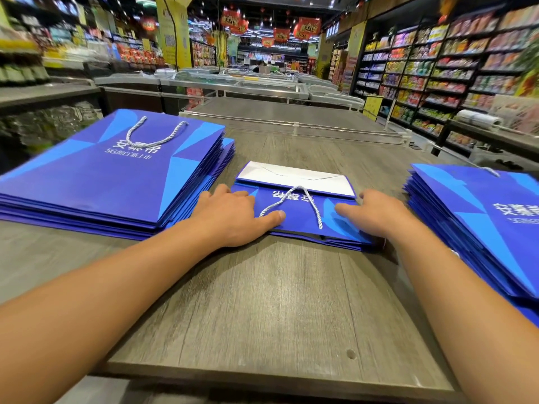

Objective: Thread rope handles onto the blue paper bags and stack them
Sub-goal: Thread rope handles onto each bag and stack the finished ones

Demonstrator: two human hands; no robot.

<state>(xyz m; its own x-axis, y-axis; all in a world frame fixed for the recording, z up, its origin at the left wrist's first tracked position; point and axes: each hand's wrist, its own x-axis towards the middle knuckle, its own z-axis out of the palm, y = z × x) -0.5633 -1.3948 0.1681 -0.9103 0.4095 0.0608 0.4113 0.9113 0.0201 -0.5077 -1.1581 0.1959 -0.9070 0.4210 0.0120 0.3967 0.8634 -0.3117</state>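
Both hands are on the flat folded blue paper bag (300, 212) lying centre of the grey wood-grain table (262, 301). The bag's white inner flap faces away from the person and its printed white text reads upside down from here.

Left hand (230, 215): palm down, fingers fairly straight along the bag's left edge, thumb pressing on the bag face right by the left end of the white twisted rope handle (294, 204). It is not wrapped round anything.

Right hand (370, 217): palm down on the bag's right edge, fingers spread and mostly straight, thumb lying on the blue face. Pressing, not gripping. The two hands sit well apart, one on each side of the bag.

The rope handle forms a loop on top of the bag, apex near the white flap, both ends running toward the near edge. Can't tell whether the ends pass through holes.

Under the bag's near edge more blue layers show; can't tell whether they are other bags or this bag's own folds.

Left of the bag: tall stack of blue paper bags (116, 176), the top one with a white rope loop (156, 132) lying on it. The stack's right edge is just beside the left hand.

Right: a second blue bag stack (478, 228), well apart from the centre bag, partly cut off by the frame edge.

Background: blurred supermarket shelves (437, 74) and chest freezers (239, 83).
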